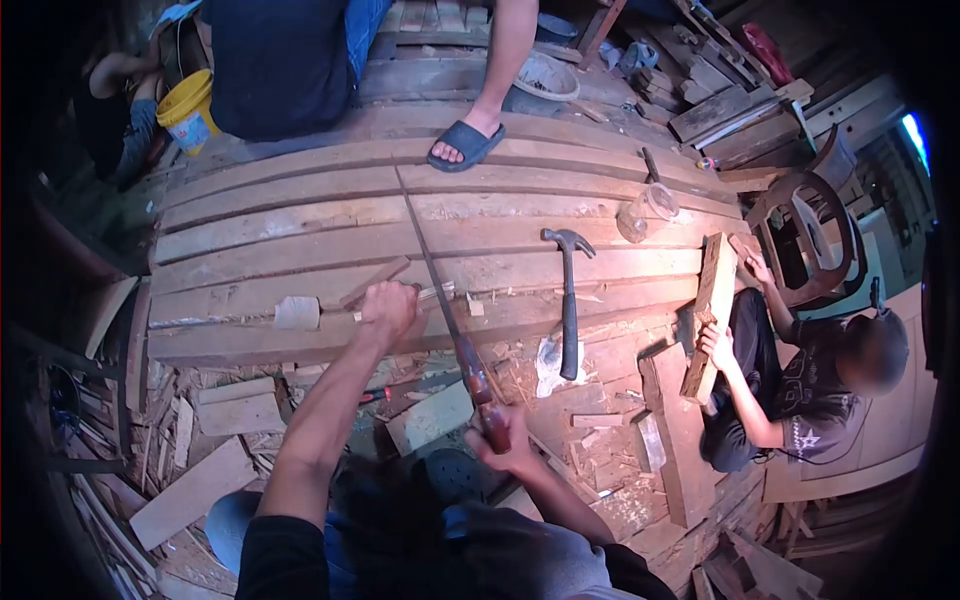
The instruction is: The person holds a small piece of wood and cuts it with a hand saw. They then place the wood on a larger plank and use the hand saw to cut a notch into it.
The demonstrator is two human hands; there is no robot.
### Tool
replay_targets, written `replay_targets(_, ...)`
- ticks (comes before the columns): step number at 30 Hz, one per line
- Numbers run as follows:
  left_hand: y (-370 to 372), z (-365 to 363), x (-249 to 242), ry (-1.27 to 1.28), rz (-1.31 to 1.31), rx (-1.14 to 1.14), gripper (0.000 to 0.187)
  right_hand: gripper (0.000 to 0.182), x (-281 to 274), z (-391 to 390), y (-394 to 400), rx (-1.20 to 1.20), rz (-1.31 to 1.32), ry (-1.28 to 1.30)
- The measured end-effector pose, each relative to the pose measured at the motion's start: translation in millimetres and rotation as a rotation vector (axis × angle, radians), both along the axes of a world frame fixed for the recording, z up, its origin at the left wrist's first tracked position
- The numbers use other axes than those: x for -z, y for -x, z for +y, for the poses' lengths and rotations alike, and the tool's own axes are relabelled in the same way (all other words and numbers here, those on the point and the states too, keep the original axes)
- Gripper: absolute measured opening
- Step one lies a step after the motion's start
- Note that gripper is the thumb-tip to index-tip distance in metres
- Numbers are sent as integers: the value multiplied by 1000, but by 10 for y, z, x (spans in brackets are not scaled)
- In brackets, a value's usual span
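Note:
My right hand (503,437) is wrapped round the reddish-brown handle of a long knife (432,262). Its narrow dark blade slants away over the planks and tapers to a point near the sandalled foot. To the left of the blade, my left hand (392,308) is closed on thin wood strips (436,292), whose pale ends stick out towards the blade. A short wood piece (374,283) lies just behind that hand. On the planks to the right rests a claw hammer (569,300) with a dark handle.
Thick planks (560,182) form the work surface, with a clear plastic cup (640,215) on it. Offcuts and shavings litter the floor around my legs. At right a co-worker (790,390) holds a wood block (711,310). Another person's sandalled foot (468,145) stands ahead, and a yellow bucket (187,110) farther left.

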State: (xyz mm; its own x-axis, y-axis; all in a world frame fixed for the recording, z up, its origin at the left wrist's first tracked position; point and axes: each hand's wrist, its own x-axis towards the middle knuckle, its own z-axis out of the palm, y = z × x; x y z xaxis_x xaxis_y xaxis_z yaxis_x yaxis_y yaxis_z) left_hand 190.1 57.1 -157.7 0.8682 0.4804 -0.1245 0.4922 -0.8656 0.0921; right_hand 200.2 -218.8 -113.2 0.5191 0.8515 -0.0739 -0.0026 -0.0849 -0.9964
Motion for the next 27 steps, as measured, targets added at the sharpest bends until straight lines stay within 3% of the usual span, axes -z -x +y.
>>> replay_targets(2, -11, 32, -137, 109, 77, -93, 32, 27, 89, -51, 34, -13, -49, -46)
replay_targets(4, 10, -28, 46, 75, 114, -43, 32, 26, 19, -205, 51, 20, -117, -94)
replay_targets(5, 50, -109, 85, 47, 88, -36, 31, 26, -29, -275, 87, 55, -29, -11)
replay_targets(6, 69, -156, 105, 14, 59, -34, 31, 26, -61, -293, 69, 40, -135, -44)
replay_targets(12, 160, -289, 229, 85, 21, 8, 27, 24, -227, -456, 34, 18, -94, 57)
replay_targets(14, 175, -440, 163, 134, 10, 23, 26, 24, -356, -606, 16, -41, -269, 89)
replay_targets(18, 32, -780, 93, 209, -49, 129, 20, 28, -570, -919, 65, 175, 18, 150)
replay_targets(21, -179, -931, 163, 215, -112, 181, 15, 33, -703, -1022, 102, 237, -2, 255)
replay_targets(23, -330, -969, 197, 324, -221, 97, 12, 33, -679, -1000, 147, 279, -3, 254)
replay_targets(25, -340, -902, -149, 275, -140, 199, 11, 32, -593, -984, 157, 306, -23, 216)
replay_targets(27, -374, -853, 27, 162, -150, 168, 11, 31, -413, -985, 113, 267, -15, 159)
